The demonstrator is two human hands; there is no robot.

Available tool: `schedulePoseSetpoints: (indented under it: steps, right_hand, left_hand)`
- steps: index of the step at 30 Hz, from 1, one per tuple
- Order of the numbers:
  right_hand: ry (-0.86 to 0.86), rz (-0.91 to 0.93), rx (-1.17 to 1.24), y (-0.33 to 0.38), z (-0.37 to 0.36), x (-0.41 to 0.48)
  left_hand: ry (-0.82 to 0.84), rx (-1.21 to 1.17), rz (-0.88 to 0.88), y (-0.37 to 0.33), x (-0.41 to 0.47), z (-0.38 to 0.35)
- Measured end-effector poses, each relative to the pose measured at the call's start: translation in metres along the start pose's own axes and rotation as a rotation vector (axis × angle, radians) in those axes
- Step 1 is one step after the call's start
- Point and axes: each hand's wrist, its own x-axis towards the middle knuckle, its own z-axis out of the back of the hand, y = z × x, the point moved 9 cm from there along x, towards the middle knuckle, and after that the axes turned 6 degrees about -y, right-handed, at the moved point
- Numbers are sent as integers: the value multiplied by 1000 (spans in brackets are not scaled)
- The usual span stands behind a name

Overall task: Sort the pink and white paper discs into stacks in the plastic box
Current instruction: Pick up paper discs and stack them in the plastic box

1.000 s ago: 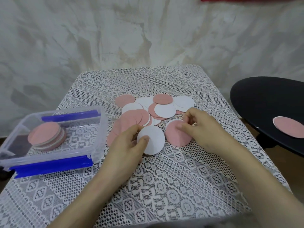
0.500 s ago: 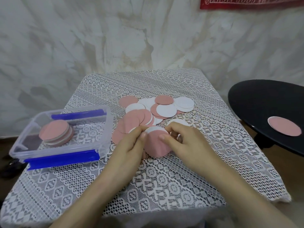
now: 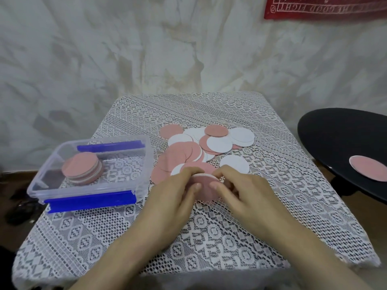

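Head view: left hand and right hand meet at the near centre of the white lace tablecloth. Both pinch one round pink paper disc, thumbs on its pink face, fingers curled behind. A white rim shows along its top edge; cannot tell how many discs are held. Compared with 0.5 s ago the grip is the same and the hands are slightly closer together. A second ago the left hand held a white disc and the right touched a pink one flat on the cloth.

The loose pile of pink and white paper discs lies just behind the hands, unchanged, with a single white paper disc beside the right fingers. The clear plastic box with blue clips sits left and holds a pink-topped disc stack, same as before.

At right, a black round table carries one pink disc. More of the red banner shows now.
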Motion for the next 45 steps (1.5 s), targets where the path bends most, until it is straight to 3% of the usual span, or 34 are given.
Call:
schedulePoseSetpoints:
  steps: [4,12,16,22,28,34,45]
  right_hand:
    - [108,21,-127,1,-11,-1]
    - [130,42,-193,9,-22,-5]
    - [34,33,-112,13,-13,-1]
    - [103,14,-212,11,-22,-1]
    - [-28,15,-22,27,1,5]
    - [-30,-105,434,51,-2,20]
    - [125,-139,450,104,-74,76]
  left_hand:
    - [73,108,-9,6,-1,-9]
    - [45,133,-5,3,-5,-9]
    - [-70,86,-24,-1,-5,5]
    - [-8,60,44,11,-8,-8]
    - [-64,-116,59,7,-11,16]
    - [-232,-158,72,0,-12,65]
    - [-288,-110,330,84,-34,139]
